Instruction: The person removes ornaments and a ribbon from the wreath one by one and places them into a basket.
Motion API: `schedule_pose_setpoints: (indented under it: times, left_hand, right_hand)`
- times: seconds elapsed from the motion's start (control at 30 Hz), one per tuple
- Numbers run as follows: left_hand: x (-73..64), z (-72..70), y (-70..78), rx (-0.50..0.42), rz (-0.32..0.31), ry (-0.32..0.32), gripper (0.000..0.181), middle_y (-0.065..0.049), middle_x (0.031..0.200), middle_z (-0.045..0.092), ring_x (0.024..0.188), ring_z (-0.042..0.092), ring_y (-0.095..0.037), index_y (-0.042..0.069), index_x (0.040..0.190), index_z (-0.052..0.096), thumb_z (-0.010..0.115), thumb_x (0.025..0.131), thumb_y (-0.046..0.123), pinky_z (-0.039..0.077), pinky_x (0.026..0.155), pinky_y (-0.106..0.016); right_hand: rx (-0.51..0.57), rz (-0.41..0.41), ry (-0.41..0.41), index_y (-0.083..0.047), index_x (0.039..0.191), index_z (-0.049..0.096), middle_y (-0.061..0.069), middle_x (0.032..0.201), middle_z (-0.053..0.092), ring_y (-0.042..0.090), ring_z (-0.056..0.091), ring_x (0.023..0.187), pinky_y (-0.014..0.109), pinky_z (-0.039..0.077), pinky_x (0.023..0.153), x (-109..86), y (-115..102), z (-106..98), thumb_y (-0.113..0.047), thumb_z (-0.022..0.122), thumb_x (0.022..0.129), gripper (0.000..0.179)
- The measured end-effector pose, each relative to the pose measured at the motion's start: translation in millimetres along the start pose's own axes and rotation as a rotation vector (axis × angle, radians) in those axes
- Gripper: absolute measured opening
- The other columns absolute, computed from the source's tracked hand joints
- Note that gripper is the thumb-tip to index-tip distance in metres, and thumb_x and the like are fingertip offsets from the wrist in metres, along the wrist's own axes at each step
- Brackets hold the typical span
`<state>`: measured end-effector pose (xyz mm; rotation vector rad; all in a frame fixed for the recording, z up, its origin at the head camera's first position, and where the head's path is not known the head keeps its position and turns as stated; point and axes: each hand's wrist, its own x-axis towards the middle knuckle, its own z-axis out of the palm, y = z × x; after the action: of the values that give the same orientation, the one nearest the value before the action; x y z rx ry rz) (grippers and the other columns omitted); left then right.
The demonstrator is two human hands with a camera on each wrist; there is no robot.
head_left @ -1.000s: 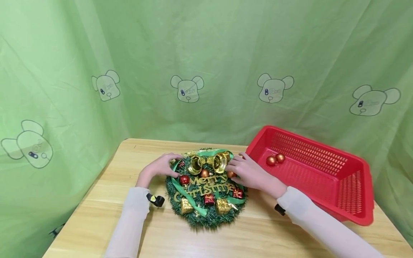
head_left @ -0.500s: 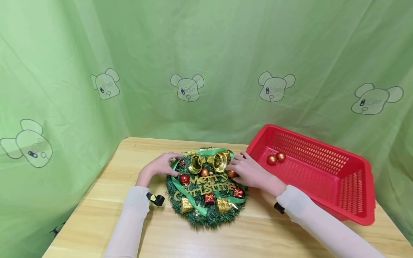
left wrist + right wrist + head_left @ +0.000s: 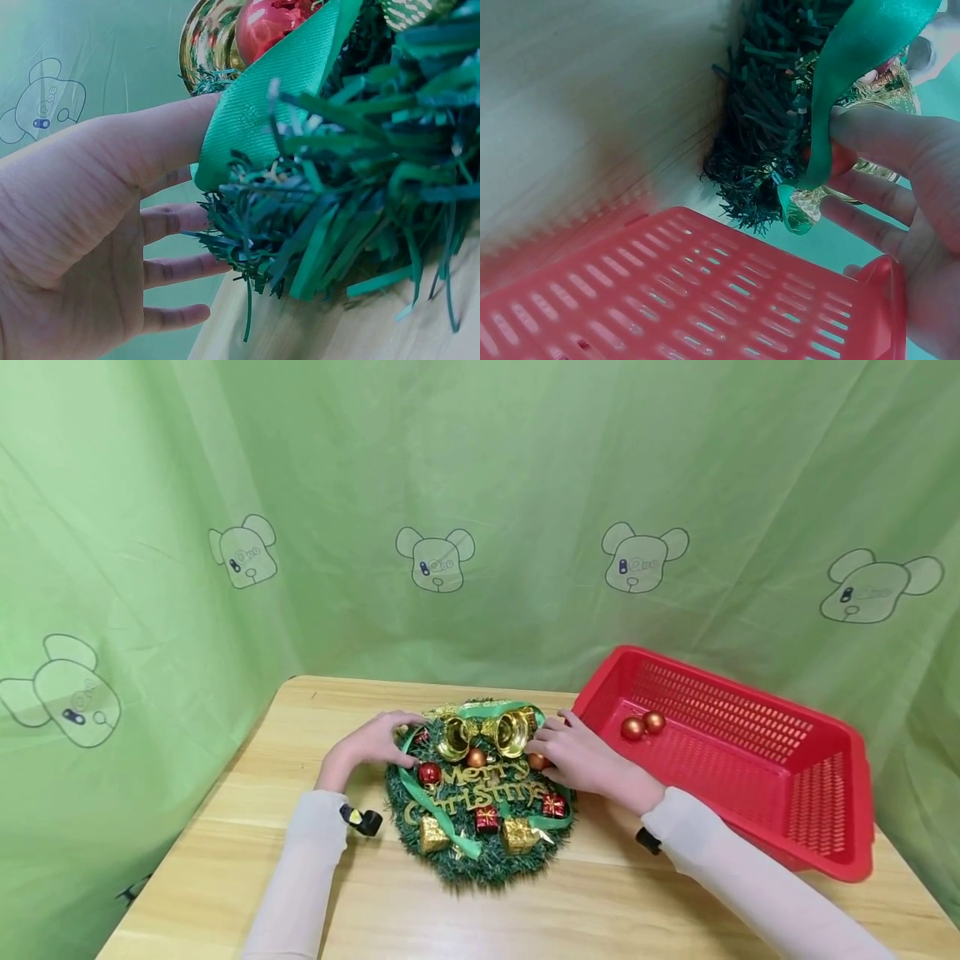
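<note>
A green Christmas wreath (image 3: pixel 480 864) lies on the table between both hands, with gold bells (image 3: pixel 512 737), small gift boxes, red and copper baubles and gold "Merry Christmas" lettering. My left hand (image 3: pixel 375 742) grips its left edge. In the left wrist view the thumb presses a green ribbon (image 3: pixel 262 105) while the fingers reach behind the tinsel. At the wreath's upper right, my right hand (image 3: pixel 583 756) pinches a copper bauble (image 3: pixel 537 762). The right wrist view shows this bauble (image 3: pixel 842 159) between thumb and fingers, partly covered by ribbon.
A red plastic basket (image 3: pixel 750 831) stands to the right, close to the right forearm. Two copper baubles (image 3: pixel 643 725) lie in its far left corner. Green curtains (image 3: pixel 480 635) hang behind and beside the wooden table (image 3: pixel 420 927).
The head view has tilted down slightly, so the scene sits a little higher or lower in it. Both hands and the wreath keep their places.
</note>
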<state>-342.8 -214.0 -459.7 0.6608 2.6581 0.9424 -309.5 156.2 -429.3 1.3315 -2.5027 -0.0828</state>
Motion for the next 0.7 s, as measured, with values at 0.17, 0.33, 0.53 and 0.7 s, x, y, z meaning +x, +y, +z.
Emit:
schedule_pose_setpoints:
  times: [0.17, 0.33, 0.53, 0.7]
  left_hand:
    - [0.9, -0.3, -2.4, -0.001, 0.016, 0.008, 0.082, -0.013, 0.158, 0.045, 0.146, 0.040, -0.039, 0.014, 0.152, 0.047, 0.083, 0.078, 0.017, 0.032, 0.121, -0.062]
    - [1.1, 0.1, -3.2, -0.007, 0.015, 0.006, 0.083, -0.013, 0.158, 0.045, 0.146, 0.041, -0.039, 0.015, 0.152, 0.047, 0.084, 0.078, 0.018, 0.033, 0.121, -0.062]
    - [2.2, 0.5, -3.4, 0.003, 0.023, 0.007, 0.082, -0.013, 0.158, 0.046, 0.146, 0.041, -0.039, 0.014, 0.152, 0.047, 0.083, 0.078, 0.019, 0.033, 0.121, -0.062]
    - [0.9, 0.5, -1.6, 0.008, 0.019, 0.005, 0.083, -0.013, 0.158, 0.046, 0.146, 0.041, -0.039, 0.014, 0.152, 0.047, 0.084, 0.078, 0.018, 0.033, 0.121, -0.062]
  right_hand:
    - [0.012, -0.010, 0.023, -0.014, 0.102, 0.075, 0.002, 0.094, 0.075, 0.026, 0.062, 0.095, 0.051, 0.047, 0.092, 1.4, -0.3, -1.8, -0.015, 0.089, 0.073, 0.033]
    - [0.038, -0.021, 0.027, -0.014, 0.101, 0.075, 0.002, 0.093, 0.075, 0.027, 0.063, 0.095, 0.050, 0.047, 0.091, 2.0, -1.0, -3.5, -0.014, 0.088, 0.073, 0.031]
    - [0.059, -0.038, 0.052, -0.015, 0.098, 0.073, 0.000, 0.091, 0.075, 0.024, 0.064, 0.093, 0.047, 0.048, 0.090, 4.3, -1.7, -4.2, -0.015, 0.087, 0.074, 0.028]
    - [0.094, -0.054, 0.053, -0.015, 0.104, 0.074, -0.001, 0.097, 0.076, 0.023, 0.065, 0.096, 0.047, 0.048, 0.091, 6.3, -6.2, -9.7, -0.016, 0.087, 0.076, 0.031]
